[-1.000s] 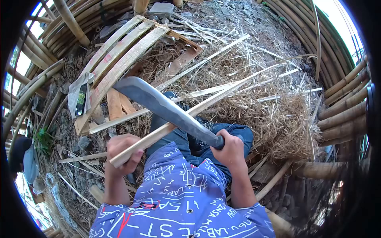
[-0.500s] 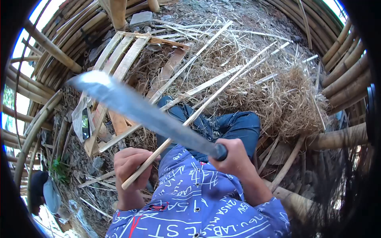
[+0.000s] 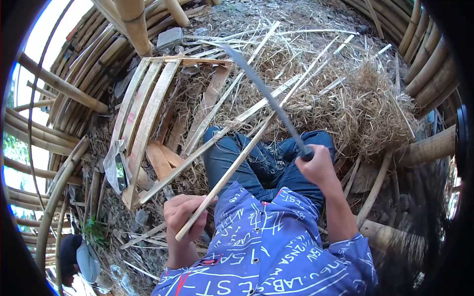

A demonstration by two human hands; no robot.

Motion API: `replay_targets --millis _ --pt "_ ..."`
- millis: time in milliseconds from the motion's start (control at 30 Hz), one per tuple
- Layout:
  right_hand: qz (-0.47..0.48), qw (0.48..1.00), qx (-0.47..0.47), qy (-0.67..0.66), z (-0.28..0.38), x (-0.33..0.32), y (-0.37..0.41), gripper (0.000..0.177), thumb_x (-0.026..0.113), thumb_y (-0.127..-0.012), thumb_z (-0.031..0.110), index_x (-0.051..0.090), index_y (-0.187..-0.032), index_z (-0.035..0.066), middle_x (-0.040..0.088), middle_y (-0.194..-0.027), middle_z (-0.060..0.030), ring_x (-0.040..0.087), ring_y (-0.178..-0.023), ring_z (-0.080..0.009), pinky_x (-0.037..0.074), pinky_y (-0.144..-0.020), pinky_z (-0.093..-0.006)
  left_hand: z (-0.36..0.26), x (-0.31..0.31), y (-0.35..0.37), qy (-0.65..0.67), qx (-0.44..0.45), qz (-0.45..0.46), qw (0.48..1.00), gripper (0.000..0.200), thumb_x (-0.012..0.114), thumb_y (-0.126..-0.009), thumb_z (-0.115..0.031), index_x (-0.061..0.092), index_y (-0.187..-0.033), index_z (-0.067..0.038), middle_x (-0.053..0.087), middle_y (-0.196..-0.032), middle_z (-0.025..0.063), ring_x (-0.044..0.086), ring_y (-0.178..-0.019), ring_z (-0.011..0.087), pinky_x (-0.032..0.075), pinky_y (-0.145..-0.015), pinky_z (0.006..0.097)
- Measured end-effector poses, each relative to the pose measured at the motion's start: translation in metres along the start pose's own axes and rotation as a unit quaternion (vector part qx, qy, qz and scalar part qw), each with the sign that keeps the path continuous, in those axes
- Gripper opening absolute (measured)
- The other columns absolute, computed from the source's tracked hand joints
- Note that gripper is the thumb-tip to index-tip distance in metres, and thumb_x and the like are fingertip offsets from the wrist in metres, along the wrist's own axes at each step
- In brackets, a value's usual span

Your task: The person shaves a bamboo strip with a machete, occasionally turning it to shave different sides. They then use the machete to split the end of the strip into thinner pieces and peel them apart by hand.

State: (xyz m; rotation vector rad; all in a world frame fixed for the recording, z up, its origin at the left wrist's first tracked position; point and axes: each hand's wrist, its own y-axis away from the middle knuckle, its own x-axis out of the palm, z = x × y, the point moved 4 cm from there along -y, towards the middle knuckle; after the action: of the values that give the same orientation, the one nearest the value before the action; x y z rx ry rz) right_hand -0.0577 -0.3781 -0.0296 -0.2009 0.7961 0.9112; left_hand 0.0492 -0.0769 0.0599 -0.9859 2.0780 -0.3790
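My left hand point(image 3: 186, 217) is closed round the near end of a long, thin bamboo strip point(image 3: 232, 167), which slants up and right across my lap. The dark handle of a machete is in my right hand point(image 3: 318, 165), held over my right thigh. Its long grey blade point(image 3: 269, 96) points up and left and crosses over the strip in this view. Beneath the blade and strip lie curly bamboo shavings point(image 3: 326, 123). A second pale strip point(image 3: 185, 170) runs beside the held one, over my left leg.
A slatted wooden pallet piece point(image 3: 143, 108) lies on the left, with a scrap of plastic point(image 3: 116, 163) on it. Bamboo poles point(image 3: 429, 145) are stacked on both sides, and an upright pole point(image 3: 133, 24) stands ahead. A grey block point(image 3: 170, 38) sits near it. Another person point(image 3: 74, 256) shows at lower left.
The machete has swung from pointing left, low across the strip, to pointing up and away. My right hand shifted forward and right; my left hand keeps its hold on the strip.
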Motion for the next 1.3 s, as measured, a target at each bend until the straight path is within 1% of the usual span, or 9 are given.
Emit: replay_targets --millis 100,200,467,600,733,900,1067,1200,1300 --pt "0.020 0.991 -0.105 -0.079 0.042 0.017 0.027 0.018 0.071 -0.067 0.017 0.063 -0.067 0.001 0.060 -0.059 -0.0179 0.063 -0.057 -0.0332 0.049 -0.057 -0.0383 -0.004 0.006 -0.007 -0.023 0.018 0.018 0.999 0.010 0.061 -0.084 -0.008 0.062 -0.090 0.000 0.073 -0.082 0.0106 0.070 -0.066 0.0227 0.052 -0.055 0.0293" --pt "0.102 0.975 -0.198 -0.025 0.073 0.033 0.039 0.021 0.075 -0.063 0.025 0.066 -0.069 0.008 0.064 -0.065 -0.0165 0.064 -0.067 -0.0366 0.052 -0.066 -0.0435 -0.005 0.005 -0.007 -0.019 0.010 0.026 0.999 0.011 0.061 -0.085 -0.009 0.063 -0.089 0.002 0.073 -0.081 0.0117 0.070 -0.065 0.0228 0.052 -0.055 0.0294" --pt "0.128 0.972 -0.192 0.037 0.054 0.035 0.016 0.020 0.075 -0.062 0.025 0.069 -0.073 0.008 0.065 -0.067 -0.0165 0.066 -0.068 -0.0353 0.054 -0.067 -0.0421 0.002 0.009 0.005 -0.025 -0.022 -0.021 0.999 0.026 0.058 -0.091 -0.021 0.064 -0.088 0.003 0.072 -0.078 0.0142 0.069 -0.062 0.0230 0.054 -0.055 0.0290" --pt "0.092 0.993 0.052 0.052 -0.018 0.008 -0.026 0.022 0.070 -0.068 0.026 0.073 -0.082 0.009 0.069 -0.081 -0.0161 0.068 -0.083 -0.0341 0.054 -0.076 -0.0432 0.013 0.000 0.013 0.038 -0.002 -0.034 0.999 0.025 0.058 -0.091 -0.021 0.064 -0.088 0.003 0.072 -0.079 0.0145 0.070 -0.063 0.0230 0.054 -0.055 0.0292" --pt "0.036 0.992 0.024 0.118 -0.026 0.007 -0.033 0.021 0.070 -0.070 0.026 0.070 -0.077 0.007 0.069 -0.079 -0.0183 0.067 -0.081 -0.0368 0.055 -0.075 -0.0431 0.021 0.012 0.020 0.034 -0.076 -0.020 0.996 0.023 0.057 -0.092 -0.019 0.063 -0.090 0.003 0.072 -0.079 0.0148 0.071 -0.066 0.0246 0.058 -0.061 0.0330" --pt "0.050 0.997 -0.053 0.001 0.031 0.016 0.003 0.032 0.073 -0.068 0.036 0.068 -0.075 0.006 0.068 -0.073 -0.0175 0.067 -0.074 -0.0367 0.055 -0.072 -0.0435 0.018 0.008 0.003 -0.012 -0.032 -0.001 0.999 0.022 0.059 -0.091 -0.019 0.061 -0.089 0.003 0.072 -0.079 0.0141 0.071 -0.065 0.0244 0.056 -0.057 0.0321" --pt "0.079 0.977 -0.190 0.058 0.052 0.044 0.001 0.022 0.075 -0.063 0.028 0.067 -0.070 0.009 0.066 -0.068 -0.0143 0.067 -0.068 -0.0328 0.053 -0.069 -0.0417 0.009 0.013 0.005 -0.037 -0.020 0.020 0.999 0.024 0.057 -0.092 -0.020 0.061 -0.087 0.003 0.072 -0.077 0.0132 0.068 -0.058 0.0218 0.054 -0.053 0.0296" --pt "-0.014 0.999 -0.030 0.000 -0.008 0.017 -0.055 0.021 0.072 -0.066 0.024 0.067 -0.070 0.004 0.065 -0.068 -0.0172 0.066 -0.068 -0.0352 0.054 -0.063 -0.0405 0.008 0.011 0.010 -0.009 -0.016 -0.005 1.000 0.023 0.055 -0.093 -0.018 0.061 -0.086 0.003 0.071 -0.077 0.0138 0.068 -0.059 0.0215 0.054 -0.053 0.0294" --pt "-0.045 0.993 -0.029 0.104 -0.024 0.008 -0.073 0.018 0.070 -0.067 0.020 0.066 -0.070 0.003 0.065 -0.069 -0.0182 0.064 -0.070 -0.0385 0.053 -0.066 -0.0432 0.009 0.018 0.011 -0.025 -0.017 0.015 0.999 0.026 0.054 -0.094 -0.021 0.060 -0.085 0.002 0.072 -0.078 0.0151 0.069 -0.060 0.0221 0.055 -0.054 0.0299"
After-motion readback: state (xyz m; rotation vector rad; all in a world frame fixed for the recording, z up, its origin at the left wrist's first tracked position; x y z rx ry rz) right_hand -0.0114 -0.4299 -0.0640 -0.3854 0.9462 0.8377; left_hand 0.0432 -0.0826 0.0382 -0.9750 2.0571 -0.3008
